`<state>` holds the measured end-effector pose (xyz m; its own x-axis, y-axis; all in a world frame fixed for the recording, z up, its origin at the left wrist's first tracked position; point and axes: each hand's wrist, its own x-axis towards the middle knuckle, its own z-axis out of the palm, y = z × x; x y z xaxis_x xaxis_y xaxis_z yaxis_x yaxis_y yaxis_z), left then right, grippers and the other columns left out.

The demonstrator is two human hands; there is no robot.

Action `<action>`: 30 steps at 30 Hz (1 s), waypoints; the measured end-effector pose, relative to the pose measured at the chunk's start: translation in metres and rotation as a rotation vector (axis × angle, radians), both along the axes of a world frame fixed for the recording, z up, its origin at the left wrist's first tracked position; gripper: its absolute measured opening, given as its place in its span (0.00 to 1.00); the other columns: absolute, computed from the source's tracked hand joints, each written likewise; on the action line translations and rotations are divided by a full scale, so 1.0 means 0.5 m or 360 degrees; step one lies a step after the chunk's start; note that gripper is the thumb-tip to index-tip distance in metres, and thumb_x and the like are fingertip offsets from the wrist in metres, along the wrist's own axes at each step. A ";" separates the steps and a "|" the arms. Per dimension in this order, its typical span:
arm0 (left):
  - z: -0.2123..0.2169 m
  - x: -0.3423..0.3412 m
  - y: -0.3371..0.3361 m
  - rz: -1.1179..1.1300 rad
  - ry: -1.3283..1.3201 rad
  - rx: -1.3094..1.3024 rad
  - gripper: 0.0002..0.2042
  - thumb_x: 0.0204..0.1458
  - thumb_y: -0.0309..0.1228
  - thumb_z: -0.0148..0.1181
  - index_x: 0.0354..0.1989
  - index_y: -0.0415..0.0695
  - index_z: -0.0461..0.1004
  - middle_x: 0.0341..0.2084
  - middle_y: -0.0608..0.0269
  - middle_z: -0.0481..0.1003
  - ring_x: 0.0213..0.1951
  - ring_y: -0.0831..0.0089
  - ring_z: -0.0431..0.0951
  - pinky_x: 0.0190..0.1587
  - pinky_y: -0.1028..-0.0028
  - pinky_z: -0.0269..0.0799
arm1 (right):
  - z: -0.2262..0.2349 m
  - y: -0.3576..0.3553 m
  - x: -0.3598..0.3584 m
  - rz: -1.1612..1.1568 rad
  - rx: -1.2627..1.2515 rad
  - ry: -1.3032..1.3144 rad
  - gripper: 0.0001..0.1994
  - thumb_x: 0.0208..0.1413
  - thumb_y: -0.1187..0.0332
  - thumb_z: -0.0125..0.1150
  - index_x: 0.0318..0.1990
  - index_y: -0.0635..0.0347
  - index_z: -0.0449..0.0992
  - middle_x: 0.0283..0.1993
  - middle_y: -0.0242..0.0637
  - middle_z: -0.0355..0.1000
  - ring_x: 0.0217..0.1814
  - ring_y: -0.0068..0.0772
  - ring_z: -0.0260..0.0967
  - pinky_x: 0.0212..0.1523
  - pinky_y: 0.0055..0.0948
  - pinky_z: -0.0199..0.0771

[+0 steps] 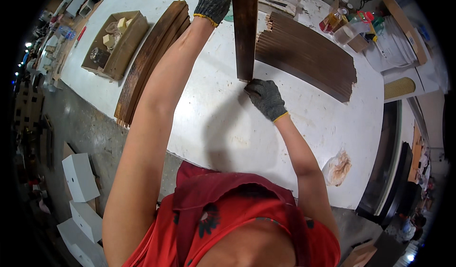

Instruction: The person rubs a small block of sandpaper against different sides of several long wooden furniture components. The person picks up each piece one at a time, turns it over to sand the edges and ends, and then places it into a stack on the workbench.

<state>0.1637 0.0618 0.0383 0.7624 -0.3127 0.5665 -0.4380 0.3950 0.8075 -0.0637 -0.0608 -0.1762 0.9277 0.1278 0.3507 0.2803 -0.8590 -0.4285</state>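
A long dark brown wooden board stands out over the white table, its near end just above the tabletop. My left hand, in a dark grey knitted glove with a yellow cuff, is closed at the board's far part, up at the picture's top edge. My right hand, gloved alike, is at the board's near end with its fingers pinched together; what they hold, if anything, is hidden. Right of the board lies a row of similar dark boards side by side. More dark boards lie beside my left forearm.
A wooden box with pale blocks and a dark jar stands at the far left. Bottles and white buckets crowd the far right. A crumpled, brown-stained wad lies near the right table edge. White boxes are on the floor.
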 end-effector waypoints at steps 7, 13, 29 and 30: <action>-0.199 -0.046 -0.004 -0.0048 -0.0357 0.0605 0.21 0.56 0.41 0.60 0.52 0.39 0.72 0.42 0.58 0.77 0.44 0.68 0.74 0.51 0.70 0.68 | 0.035 0.007 0.005 -0.0239 0.0323 0.0386 0.12 0.52 0.58 0.61 0.38 0.54 0.81 0.44 0.40 0.77 0.45 0.47 0.72 0.50 0.40 0.71; -0.337 -0.256 0.022 -0.0677 0.0860 0.0901 0.19 0.53 0.42 0.62 0.43 0.38 0.72 0.29 0.59 0.76 0.30 0.71 0.77 0.38 0.71 0.75 | 0.091 0.045 -0.191 0.0086 0.0952 0.0883 0.16 0.53 0.62 0.64 0.46 0.59 0.79 0.49 0.41 0.76 0.52 0.39 0.72 0.54 0.35 0.71; -0.369 -0.415 0.019 -0.1109 0.1811 0.0072 0.23 0.61 0.40 0.53 0.58 0.36 0.62 0.42 0.48 0.74 0.38 0.61 0.79 0.44 0.64 0.80 | 0.124 0.104 -0.376 -0.0940 0.1047 -0.0222 0.17 0.50 0.74 0.63 0.50 0.53 0.78 0.52 0.38 0.73 0.53 0.35 0.70 0.53 0.33 0.71; -0.367 -0.416 0.017 -0.1095 0.1797 0.0100 0.23 0.60 0.40 0.53 0.58 0.37 0.62 0.41 0.49 0.74 0.37 0.61 0.79 0.43 0.65 0.80 | 0.135 0.119 -0.363 -0.0830 0.0657 -0.0334 0.17 0.49 0.74 0.64 0.49 0.50 0.78 0.52 0.38 0.72 0.54 0.37 0.70 0.53 0.35 0.71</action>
